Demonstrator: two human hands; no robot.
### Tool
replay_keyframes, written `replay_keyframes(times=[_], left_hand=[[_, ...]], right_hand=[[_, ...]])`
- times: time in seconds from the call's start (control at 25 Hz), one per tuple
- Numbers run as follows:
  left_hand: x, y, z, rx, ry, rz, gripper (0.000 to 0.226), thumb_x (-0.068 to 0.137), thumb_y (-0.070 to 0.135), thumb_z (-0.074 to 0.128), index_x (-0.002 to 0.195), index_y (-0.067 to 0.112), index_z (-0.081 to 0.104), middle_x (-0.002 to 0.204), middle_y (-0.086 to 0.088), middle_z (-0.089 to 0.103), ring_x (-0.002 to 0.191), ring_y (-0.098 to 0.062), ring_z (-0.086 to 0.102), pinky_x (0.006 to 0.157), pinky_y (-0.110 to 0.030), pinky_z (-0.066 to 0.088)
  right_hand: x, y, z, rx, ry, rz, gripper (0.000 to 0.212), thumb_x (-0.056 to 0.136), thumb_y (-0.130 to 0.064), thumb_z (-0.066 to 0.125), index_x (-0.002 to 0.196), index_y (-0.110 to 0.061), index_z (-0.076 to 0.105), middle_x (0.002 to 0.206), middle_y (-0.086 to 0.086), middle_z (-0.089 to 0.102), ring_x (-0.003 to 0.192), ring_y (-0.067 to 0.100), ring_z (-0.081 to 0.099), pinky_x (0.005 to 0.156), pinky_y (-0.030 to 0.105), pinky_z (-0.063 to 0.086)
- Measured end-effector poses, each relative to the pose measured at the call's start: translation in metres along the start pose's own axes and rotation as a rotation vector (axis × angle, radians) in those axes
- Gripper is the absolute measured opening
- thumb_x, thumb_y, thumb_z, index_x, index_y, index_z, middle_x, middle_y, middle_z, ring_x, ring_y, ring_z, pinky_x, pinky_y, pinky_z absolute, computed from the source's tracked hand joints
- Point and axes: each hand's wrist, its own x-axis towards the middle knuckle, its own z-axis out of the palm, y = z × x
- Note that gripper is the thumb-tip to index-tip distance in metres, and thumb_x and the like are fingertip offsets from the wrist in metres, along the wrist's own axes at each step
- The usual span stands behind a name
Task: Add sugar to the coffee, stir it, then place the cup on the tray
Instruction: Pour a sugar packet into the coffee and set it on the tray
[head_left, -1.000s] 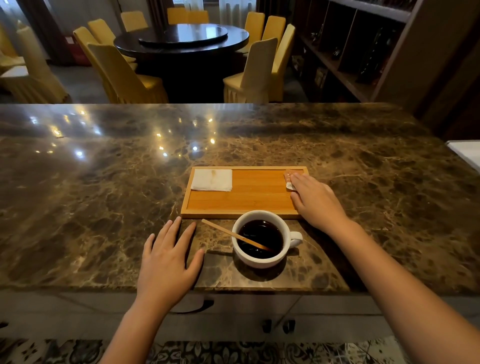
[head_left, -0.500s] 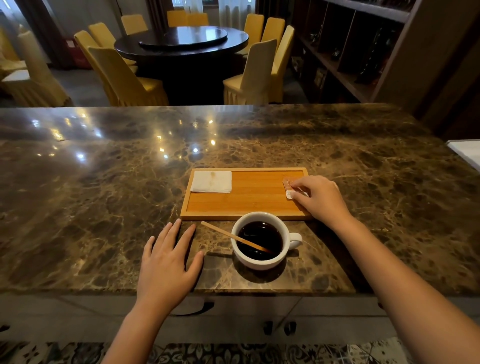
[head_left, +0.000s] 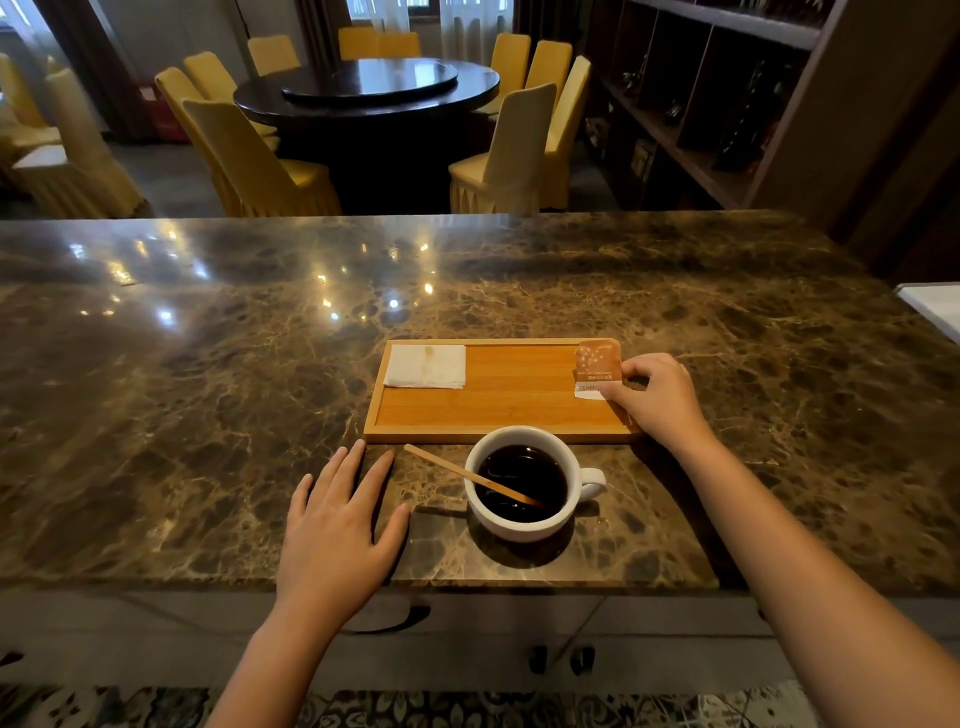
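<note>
At the wooden tray's (head_left: 498, 410) right end, the right hand (head_left: 660, 400) pinches a sugar packet (head_left: 597, 366) — the sugar step is starting. Left of the coffee cup (head_left: 524, 483), the left hand (head_left: 337, 530) rests flat, fingers spread, holding nothing — next the packet likely needs tearing over the cup

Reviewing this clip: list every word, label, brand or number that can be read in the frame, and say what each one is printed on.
Sugar packet, pinched by the right hand over the tray: dark print on the orange part and on the white strip below it, too small and blurred to read.
Cup, napkin, stir stick: no text visible.
Shelf items at the back: too dark to tell.
</note>
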Motion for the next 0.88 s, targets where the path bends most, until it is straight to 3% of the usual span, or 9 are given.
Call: replay_keyframes(times=[0.16, 0.32, 0.56, 0.72, 0.88], left_hand=[[0.0, 0.0, 0.0, -0.005, -0.003, -0.001, 0.069, 0.08, 0.062, 0.017, 0.14, 0.031, 0.028, 0.153, -0.002, 0.023, 0.141, -0.016, 0.014, 0.115, -0.044, 0.009], [0.0, -0.001, 0.0, -0.009, 0.003, -0.004, 0.069, 0.08, 0.063, 0.018, 0.14, 0.032, 0.028, 0.153, -0.001, 0.024, 0.141, -0.014, 0.014, 0.115, -0.045, 0.011], [0.001, -0.001, 0.001, 0.007, -0.006, -0.002, 0.068, 0.08, 0.063, 0.017, 0.14, 0.033, 0.026, 0.153, 0.0, 0.023, 0.141, -0.013, 0.013, 0.115, -0.044, 0.01], [0.001, -0.002, 0.001, 0.013, -0.004, -0.001, 0.068, 0.08, 0.063, 0.017, 0.14, 0.033, 0.026, 0.153, 0.0, 0.023, 0.141, -0.014, 0.014, 0.115, -0.044, 0.011], [0.001, -0.002, 0.001, 0.019, -0.007, -0.002, 0.069, 0.08, 0.064, 0.016, 0.141, 0.033, 0.025, 0.153, 0.0, 0.022, 0.142, -0.015, 0.013, 0.115, -0.044, 0.01]], right_hand=[[-0.01, -0.001, -0.012, 0.307, 0.032, 0.064, 0.003, 0.082, -0.018, 0.066, 0.085, -0.016, 0.067, 0.091, 0.006, 0.068, 0.087, 0.02, 0.062, 0.076, 0.035, 0.05], [-0.026, -0.011, -0.025, 0.695, 0.004, 0.054, 0.01, 0.085, -0.011, 0.061, 0.087, -0.021, 0.065, 0.072, -0.003, 0.071, 0.058, 0.005, 0.061, 0.056, 0.021, 0.049], [-0.045, -0.025, -0.028, 1.206, -0.131, 0.143, 0.011, 0.087, -0.008, 0.056, 0.087, -0.016, 0.064, 0.071, -0.001, 0.07, 0.05, 0.007, 0.058, 0.04, 0.014, 0.044], [-0.051, -0.029, -0.028, 1.273, -0.163, 0.164, 0.009, 0.087, -0.007, 0.055, 0.085, -0.013, 0.062, 0.067, -0.001, 0.071, 0.051, 0.007, 0.062, 0.041, 0.014, 0.047], [-0.062, -0.036, -0.031, 1.218, -0.186, 0.117, 0.013, 0.073, -0.013, 0.065, 0.084, -0.015, 0.059, 0.063, -0.001, 0.07, 0.049, 0.007, 0.06, 0.041, 0.013, 0.046]])
